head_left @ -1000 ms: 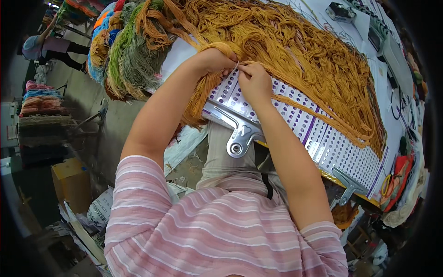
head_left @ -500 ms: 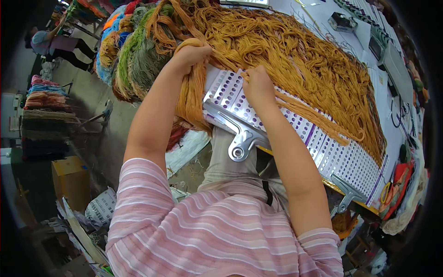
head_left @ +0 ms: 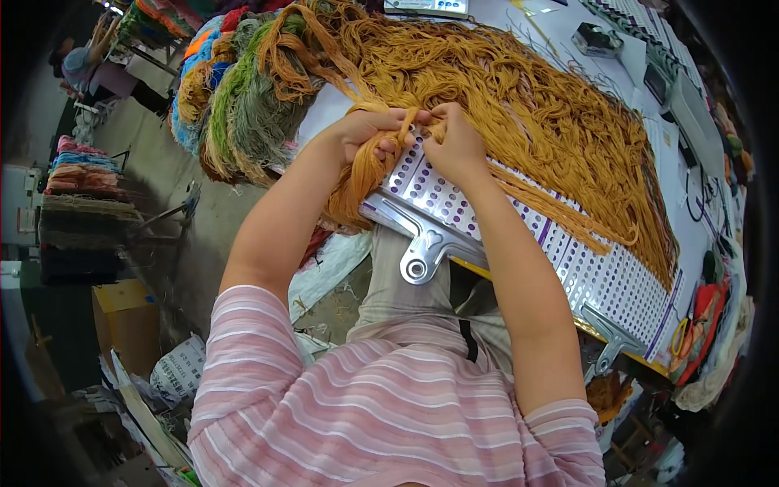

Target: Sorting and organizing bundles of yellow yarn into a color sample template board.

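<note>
Yarn hank (head_left: 357,186), long axis slanting down-left; left hand (head_left: 361,130) grip curled round it, right hand (head_left: 456,146) pinching strand (head_left: 438,128).

The yarn heap (head_left: 519,105) lies on the surface (head_left: 329,114), behind the board (head_left: 625,294). The left clip (head_left: 428,240) sits on the board's near edge, the right clip (head_left: 613,334) farther along it. Hanks (head_left: 253,118) lie left of the heap. The left hand (head_left: 367,132) is at the board's left end, the right hand (head_left: 456,148) just beside it.

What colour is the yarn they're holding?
The yarn is golden orange, clearest in the head view.
</note>
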`<state>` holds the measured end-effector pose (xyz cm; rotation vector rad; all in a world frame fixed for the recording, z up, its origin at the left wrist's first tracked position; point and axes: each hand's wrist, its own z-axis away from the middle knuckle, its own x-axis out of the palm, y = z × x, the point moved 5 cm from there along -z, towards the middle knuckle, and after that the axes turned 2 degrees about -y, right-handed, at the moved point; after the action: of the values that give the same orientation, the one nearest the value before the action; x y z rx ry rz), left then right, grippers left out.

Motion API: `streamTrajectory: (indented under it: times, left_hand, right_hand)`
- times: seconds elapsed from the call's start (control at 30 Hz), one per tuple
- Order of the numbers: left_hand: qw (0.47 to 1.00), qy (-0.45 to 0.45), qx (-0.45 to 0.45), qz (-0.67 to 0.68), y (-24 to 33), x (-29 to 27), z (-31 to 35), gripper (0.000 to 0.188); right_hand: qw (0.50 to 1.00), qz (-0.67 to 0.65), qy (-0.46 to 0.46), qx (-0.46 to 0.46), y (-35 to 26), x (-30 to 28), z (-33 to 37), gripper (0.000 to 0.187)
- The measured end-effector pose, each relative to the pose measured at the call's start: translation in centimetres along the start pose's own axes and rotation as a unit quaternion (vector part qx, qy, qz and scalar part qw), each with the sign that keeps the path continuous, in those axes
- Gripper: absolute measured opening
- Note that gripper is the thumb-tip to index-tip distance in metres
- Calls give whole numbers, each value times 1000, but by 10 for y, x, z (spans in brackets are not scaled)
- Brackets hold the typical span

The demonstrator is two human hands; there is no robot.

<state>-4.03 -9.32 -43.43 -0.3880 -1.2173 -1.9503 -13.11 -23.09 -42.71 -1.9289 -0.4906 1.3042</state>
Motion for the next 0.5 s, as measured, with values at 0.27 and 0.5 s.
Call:
streamTrajectory:
  times: [0.27, 0.5]
  left_hand:
    - [939, 105, 6, -327, 4, 14, -25, 2]
    - [955, 103, 52, -274, 16, 3, -14, 6]
  right_hand:
    - [985, -174, -2, 3, 15, 0, -4, 37]
    - [997, 60, -11, 52, -1, 15, -3, 19]
